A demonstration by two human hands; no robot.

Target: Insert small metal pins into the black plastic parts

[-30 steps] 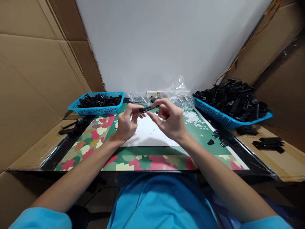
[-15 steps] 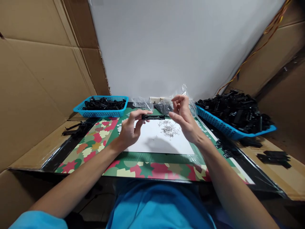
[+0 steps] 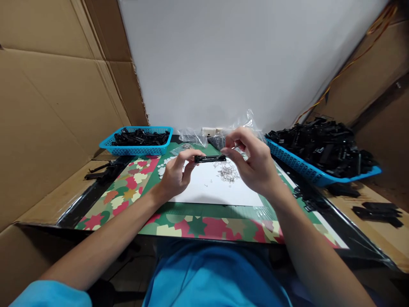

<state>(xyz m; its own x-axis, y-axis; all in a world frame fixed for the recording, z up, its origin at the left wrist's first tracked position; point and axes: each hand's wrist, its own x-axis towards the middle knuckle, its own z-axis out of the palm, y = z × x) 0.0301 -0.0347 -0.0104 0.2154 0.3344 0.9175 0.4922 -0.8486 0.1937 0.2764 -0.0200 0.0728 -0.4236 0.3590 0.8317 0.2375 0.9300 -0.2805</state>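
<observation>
My left hand pinches one end of a long, narrow black plastic part between thumb and fingers, holding it level above the white sheet. Close to the part's other end is my right hand, its thumb and fingers closed around a thin metal piece. Only a short stretch of that piece shows, so its exact kind is unclear. Below the hands, a heap of tiny silvery metal bits is spread on the sheet.
A blue basket of black parts stands at the back left; a fuller blue basket is at the right. Clear plastic bags lie by the wall. White discs sit beside the sheet. Loose black parts rest at the right edge.
My right hand has turned inward and closed its fingers, coming up to the black part's right end. The black part has shifted slightly right and tilted a little in my left hand.
</observation>
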